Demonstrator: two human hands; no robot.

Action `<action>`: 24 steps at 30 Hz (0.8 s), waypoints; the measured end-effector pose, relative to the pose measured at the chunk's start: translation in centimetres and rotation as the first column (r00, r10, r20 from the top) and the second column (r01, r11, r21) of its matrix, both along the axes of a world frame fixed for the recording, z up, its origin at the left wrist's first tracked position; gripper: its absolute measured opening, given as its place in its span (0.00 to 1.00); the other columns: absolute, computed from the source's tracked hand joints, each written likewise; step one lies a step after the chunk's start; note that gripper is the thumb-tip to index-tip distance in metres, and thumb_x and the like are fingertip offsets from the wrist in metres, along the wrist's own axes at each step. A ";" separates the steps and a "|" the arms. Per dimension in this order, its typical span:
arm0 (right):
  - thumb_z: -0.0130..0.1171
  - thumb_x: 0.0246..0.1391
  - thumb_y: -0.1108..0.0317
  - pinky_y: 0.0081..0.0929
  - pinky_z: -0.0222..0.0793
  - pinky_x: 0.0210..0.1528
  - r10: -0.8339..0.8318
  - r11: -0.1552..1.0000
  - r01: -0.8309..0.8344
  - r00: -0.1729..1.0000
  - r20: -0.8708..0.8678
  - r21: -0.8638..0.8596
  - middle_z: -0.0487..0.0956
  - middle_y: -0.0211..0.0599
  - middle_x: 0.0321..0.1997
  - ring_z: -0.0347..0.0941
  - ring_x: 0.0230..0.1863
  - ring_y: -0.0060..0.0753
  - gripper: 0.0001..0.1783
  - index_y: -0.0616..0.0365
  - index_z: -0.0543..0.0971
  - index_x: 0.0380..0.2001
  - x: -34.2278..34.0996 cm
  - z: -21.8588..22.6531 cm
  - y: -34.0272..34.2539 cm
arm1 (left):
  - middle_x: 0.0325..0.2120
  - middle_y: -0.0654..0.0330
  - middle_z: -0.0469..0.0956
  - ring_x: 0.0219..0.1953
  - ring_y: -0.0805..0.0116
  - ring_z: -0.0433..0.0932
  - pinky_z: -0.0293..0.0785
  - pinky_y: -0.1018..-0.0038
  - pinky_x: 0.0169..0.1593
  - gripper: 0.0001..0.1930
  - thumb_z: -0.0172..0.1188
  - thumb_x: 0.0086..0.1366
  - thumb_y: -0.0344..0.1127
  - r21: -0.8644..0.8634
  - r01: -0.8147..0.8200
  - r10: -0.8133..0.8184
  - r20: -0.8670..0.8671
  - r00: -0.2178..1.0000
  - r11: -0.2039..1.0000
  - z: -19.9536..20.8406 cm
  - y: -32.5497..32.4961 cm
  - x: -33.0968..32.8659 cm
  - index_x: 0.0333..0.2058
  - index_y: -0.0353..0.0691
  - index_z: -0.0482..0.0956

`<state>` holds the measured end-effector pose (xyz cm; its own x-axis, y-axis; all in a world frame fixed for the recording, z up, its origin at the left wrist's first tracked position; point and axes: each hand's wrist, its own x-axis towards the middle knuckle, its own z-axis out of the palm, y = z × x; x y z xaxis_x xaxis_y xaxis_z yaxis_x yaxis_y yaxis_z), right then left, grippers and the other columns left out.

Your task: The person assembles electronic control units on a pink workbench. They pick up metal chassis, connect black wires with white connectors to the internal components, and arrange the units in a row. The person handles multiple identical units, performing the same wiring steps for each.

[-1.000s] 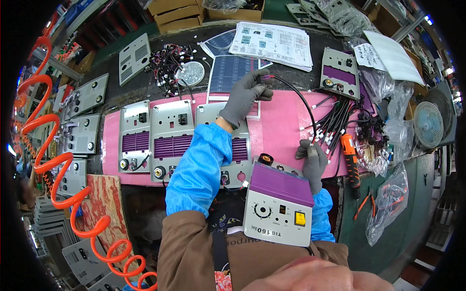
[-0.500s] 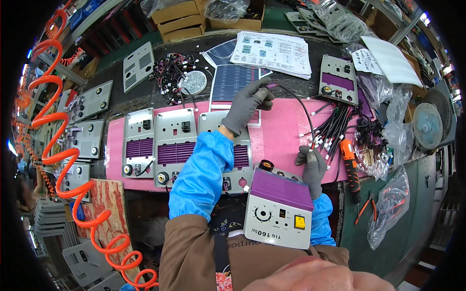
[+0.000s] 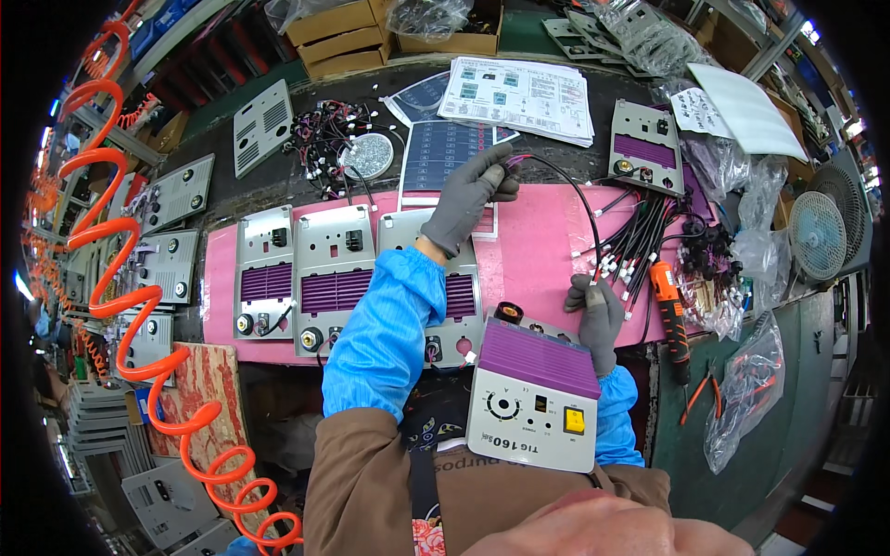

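In grey gloves, both my hands grip one thin wire harness (image 3: pixel 582 199), which arcs between them over the pink mat. My left hand (image 3: pixel 468 202) pinches its far end, where a purplish bit shows at the fingertips. Further right and nearer, my right hand (image 3: pixel 601 317) is closed on the other end, with a small white connector by the fingers. Close to my chest is a grey front panel (image 3: pixel 533 412) with a purple louvred strip, a dial and a yellow switch. Behind my left arm lie more grey panels with purple grilles, such as this panel (image 3: pixel 267 320).
A bundle of black cables (image 3: pixel 635 232) lies right of the mat, beside an orange electric screwdriver (image 3: pixel 669 320). Red-handled pliers (image 3: pixel 702 398) rest on the green surface. Papers (image 3: pixel 514 100) and tangled wires (image 3: pixel 324 139) lie behind. An orange coiled hose (image 3: pixel 139 296) hangs at left.
Both hands keep their grip on the wire harness, and its arc shifts slightly. The front panel near my chest has moved very slightly.
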<state>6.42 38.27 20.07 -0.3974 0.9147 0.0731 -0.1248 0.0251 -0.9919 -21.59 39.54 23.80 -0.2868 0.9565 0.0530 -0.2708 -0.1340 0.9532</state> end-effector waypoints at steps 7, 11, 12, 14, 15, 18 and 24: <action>0.45 0.64 0.65 0.23 0.68 0.33 0.005 1.000 -0.005 1.000 -0.018 -0.010 0.75 0.38 0.28 0.70 0.29 0.24 0.19 0.73 0.76 0.43 0.0 -0.4 0.1 | 0.47 0.54 0.75 0.44 0.68 0.79 0.80 0.72 0.51 0.20 0.44 0.73 0.30 -0.029 -0.009 0.009 -0.001 1.000 1.000 0.0 -0.1 -0.2 0.62 0.34 0.65; 0.45 0.63 0.65 0.24 0.68 0.33 0.004 1.000 -0.004 1.000 -0.009 0.000 0.75 0.38 0.29 0.70 0.29 0.24 0.19 0.73 0.76 0.43 0.0 -0.1 0.1 | 0.48 0.53 0.75 0.43 0.69 0.79 0.80 0.72 0.50 0.20 0.44 0.73 0.30 -0.045 -0.017 0.016 -0.007 1.000 0.999 0.2 0.0 0.0 0.62 0.34 0.65; 0.45 0.63 0.65 0.24 0.68 0.33 0.001 1.000 -0.001 1.000 -0.004 -0.002 0.75 0.38 0.29 0.70 0.29 0.24 0.19 0.73 0.76 0.43 0.0 -0.1 0.0 | 0.48 0.53 0.75 0.43 0.69 0.79 0.80 0.72 0.49 0.20 0.44 0.73 0.30 -0.042 -0.011 0.011 0.001 1.000 0.999 0.0 0.0 -0.1 0.62 0.34 0.65; 0.45 0.63 0.64 0.24 0.68 0.34 0.002 1.000 -0.002 1.000 0.001 -0.002 0.75 0.38 0.29 0.70 0.29 0.24 0.20 0.73 0.76 0.43 0.0 -0.1 0.0 | 0.48 0.53 0.76 0.42 0.69 0.79 0.80 0.72 0.48 0.20 0.44 0.73 0.31 -0.037 -0.009 0.009 0.011 1.000 0.999 -0.1 0.2 -0.2 0.62 0.34 0.65; 0.45 0.63 0.64 0.24 0.69 0.34 0.006 1.000 -0.006 1.000 0.002 -0.001 0.75 0.38 0.29 0.70 0.29 0.24 0.20 0.73 0.76 0.43 0.1 -0.1 0.1 | 0.48 0.53 0.76 0.41 0.69 0.79 0.80 0.73 0.48 0.20 0.44 0.73 0.31 -0.035 -0.012 0.012 0.013 1.000 0.999 -0.2 0.2 -0.2 0.62 0.34 0.65; 0.45 0.64 0.64 0.24 0.69 0.34 0.008 1.000 -0.008 1.000 0.003 -0.001 0.75 0.38 0.29 0.70 0.29 0.24 0.20 0.73 0.76 0.43 0.1 -0.2 0.1 | 0.48 0.53 0.76 0.40 0.70 0.79 0.81 0.73 0.47 0.20 0.45 0.74 0.32 -0.037 -0.011 0.012 0.025 1.000 0.999 -0.4 0.3 -0.3 0.61 0.35 0.65; 0.44 0.64 0.64 0.23 0.69 0.33 0.003 1.000 -0.003 1.000 0.004 0.009 0.75 0.38 0.28 0.70 0.29 0.24 0.20 0.73 0.76 0.43 0.0 -0.2 0.1 | 0.39 0.53 0.79 0.37 0.68 0.80 0.81 0.72 0.45 0.20 0.47 0.74 0.34 -0.018 -0.033 0.033 0.025 0.999 0.999 -0.7 0.5 -0.2 0.61 0.34 0.66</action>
